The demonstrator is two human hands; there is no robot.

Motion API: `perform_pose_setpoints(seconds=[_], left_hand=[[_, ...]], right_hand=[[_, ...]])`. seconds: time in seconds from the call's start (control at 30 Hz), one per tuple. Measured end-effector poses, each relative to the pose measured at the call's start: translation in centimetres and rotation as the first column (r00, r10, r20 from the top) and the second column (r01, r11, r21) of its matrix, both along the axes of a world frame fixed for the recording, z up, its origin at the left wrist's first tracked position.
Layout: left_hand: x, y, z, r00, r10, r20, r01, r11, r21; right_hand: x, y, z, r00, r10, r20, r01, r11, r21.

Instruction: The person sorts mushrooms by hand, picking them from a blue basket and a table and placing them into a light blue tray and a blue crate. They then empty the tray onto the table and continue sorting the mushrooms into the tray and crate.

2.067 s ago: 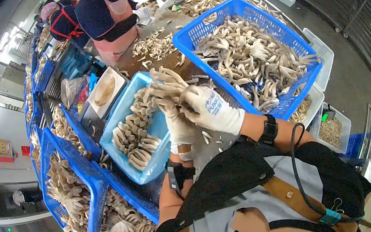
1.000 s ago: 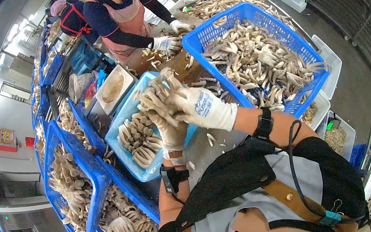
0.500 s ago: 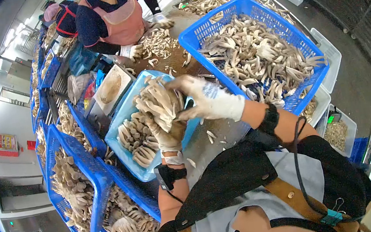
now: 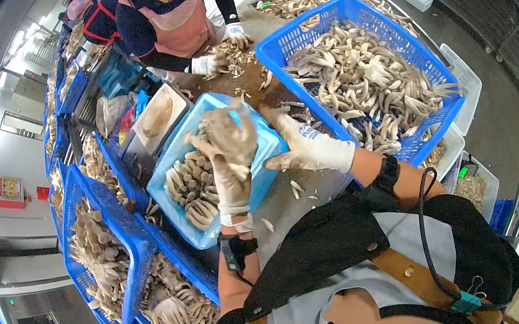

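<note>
Gloved, my left hand (image 4: 231, 180) is closed around the base of a cluster of mushrooms (image 4: 229, 136), which is blurred by motion. The cluster is above a light blue lined bin (image 4: 262, 155); bunches of mushrooms (image 4: 190, 188) lie inside that bin. My right hand (image 4: 307, 145), in a white glove, is just right of the cluster, apart from it, with thumb and fingers spread and nothing between them. Beside it stands a blue basket (image 4: 268, 55) heaped with loose mushroom pieces (image 4: 360, 75).
A weighing scale (image 4: 162, 117) sits left of the bin. Blue crates (image 4: 145, 247) full of mushroom clusters are at my left. Across the metal table (image 4: 286, 208), a co-worker in a pink apron (image 4: 177, 21) handles mushroom scraps (image 4: 233, 56). White bins (image 4: 461, 84) stand at the right.
My right hand has come away from the mushroom cluster and opened wider. My left hand still holds the cluster, now tilted and blurred. The co-worker's hands have moved over the scraps.
</note>
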State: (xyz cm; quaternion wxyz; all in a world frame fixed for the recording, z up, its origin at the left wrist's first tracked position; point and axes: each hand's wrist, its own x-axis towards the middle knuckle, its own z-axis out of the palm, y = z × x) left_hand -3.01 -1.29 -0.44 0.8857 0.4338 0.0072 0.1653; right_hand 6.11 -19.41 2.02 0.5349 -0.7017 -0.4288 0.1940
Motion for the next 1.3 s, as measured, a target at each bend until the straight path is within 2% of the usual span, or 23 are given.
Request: perform_pose_setpoints(seconds=[0.03, 0.07, 0.1, 0.13, 0.2, 0.23, 0.27, 0.3, 0.33, 0.4, 0.43, 0.5, 0.63, 0.73, 0.77, 0.87, 0.97, 1.07, 1.1, 1.17, 1.2, 1.27, 1.3], left_hand=[[0.3, -1.4, 1.0, 0.998, 0.064, -0.014, -0.061, 0.985, 0.161], [0.5, -2.8, 2.1, 0.991, 0.129, -0.018, -0.117, 0.941, 0.318], [0.9, -2.1, -1.1, 0.978, 0.206, -0.029, -0.146, 0.782, 0.605], [0.9, -2.6, -1.9, 0.981, 0.192, -0.022, -0.140, 0.786, 0.602], [0.9, -3.6, -3.4, 0.987, 0.163, -0.009, -0.126, 0.793, 0.596], [0.7, -4.9, -2.9, 0.984, 0.163, 0.074, -0.178, 0.838, 0.515], [0.0, -4.6, -0.8, 0.991, 0.133, -0.001, -0.106, 0.798, 0.593], [-0.6, -4.3, 1.5, 0.989, 0.115, -0.088, -0.021, 0.720, 0.694], [-1.1, -4.2, 2.9, 0.984, 0.112, -0.137, 0.038, 0.625, 0.780], [-1.8, -4.1, 3.5, 0.989, 0.137, -0.051, -0.007, 0.394, 0.919], [-1.8, -4.1, 4.0, 0.980, 0.197, -0.023, -0.038, 0.297, 0.954], [-2.2, -4.6, 5.3, 0.951, 0.305, 0.041, -0.074, 0.097, 0.993], [-2.1, -4.6, 5.9, 0.956, 0.294, 0.004, -0.049, 0.147, 0.988], [-2.0, -5.2, 4.6, 0.965, 0.253, 0.068, -0.146, 0.303, 0.942], [-2.3, -5.1, 4.0, 0.972, 0.229, 0.056, -0.121, 0.284, 0.951], [-2.7, -6.0, 3.5, 0.976, 0.214, -0.048, -0.121, 0.709, 0.695], [-2.8, -5.7, 2.8, 0.971, 0.238, -0.037, -0.099, 0.536, 0.838], [-2.7, -5.7, 1.1, 0.985, 0.173, 0.007, -0.103, 0.552, 0.828], [-2.9, -5.7, 0.9, 0.982, 0.138, -0.131, 0.002, 0.681, 0.733], [-3.4, -5.8, 0.8, 0.974, 0.084, -0.212, 0.069, 0.778, 0.624], [-3.5, -5.9, 0.8, 0.967, 0.055, -0.248, 0.098, 0.821, 0.563], [-3.0, -6.3, 2.5, 0.953, 0.231, -0.199, -0.064, 0.790, 0.610], [-2.5, -6.5, 2.9, 0.933, 0.316, -0.174, -0.141, 0.763, 0.630]], right_hand=[[-0.4, 0.9, -0.7, 0.997, -0.036, -0.066, 0.046, 0.985, 0.164], [-1.1, 2.0, -1.4, 0.990, -0.078, -0.118, 0.105, 0.964, 0.244], [-1.9, 3.0, -2.2, 0.978, -0.116, -0.175, 0.167, 0.934, 0.316], [-2.5, 3.6, -3.2, 0.961, -0.149, -0.234, 0.232, 0.895, 0.381], [-2.4, 3.8, -4.8, 0.780, 0.084, -0.620, 0.260, 0.858, 0.443], [-2.1, 3.3, -5.2, 0.711, 0.140, -0.689, 0.278, 0.844, 0.459], [-1.9, 2.8, -5.5, 0.632, 0.197, -0.750, 0.302, 0.828, 0.472], [-1.7, 2.4, -5.5, 0.536, 0.217, -0.816, 0.330, 0.835, 0.439], [-1.4, 1.5, -4.8, 0.484, 0.335, -0.809, 0.270, 0.821, 0.502], [-1.5, 1.4, -3.5, 0.557, 0.428, -0.712, 0.242, 0.736, 0.632], [-1.6, 1.2, -2.9, 0.483, 0.468, -0.740, 0.250, 0.736, 0.629], [-1.5, 1.3, -2.7, 0.556, 0.426, -0.714, 0.227, 0.748, 0.623], [-2.0, 1.2, -2.1, 0.650, 0.340, -0.680, 0.264, 0.737, 0.622], [-2.0, 0.9, -2.2, 0.714, 0.248, -0.655, 0.256, 0.778, 0.574], [-1.9, 0.6, -2.4, 0.738, 0.213, -0.641, 0.247, 0.798, 0.549], [-0.9, 0.2, -2.7, 0.754, 0.198, -0.626, 0.200, 0.839, 0.506], [-1.9, 0.4, -1.5, 0.603, 0.296, -0.741, 0.386, 0.705, 0.595], [-1.7, 0.2, -1.6, 0.365, 0.403, -0.839, 0.460, 0.706, 0.539], [-2.1, 0.5, -1.4, 0.433, 0.395, -0.810, 0.519, 0.626, 0.583], [-1.4, -0.5, -1.3, 0.350, 0.522, -0.778, 0.497, 0.600, 0.627], [-1.1, -0.7, -1.5, 0.343, 0.520, -0.783, 0.490, 0.612, 0.621], [-0.6, -1.0, -1.8, 0.329, 0.514, -0.792, 0.474, 0.636, 0.609], [-0.9, -0.9, -1.9, 0.384, 0.485, -0.786, 0.463, 0.636, 0.618]])
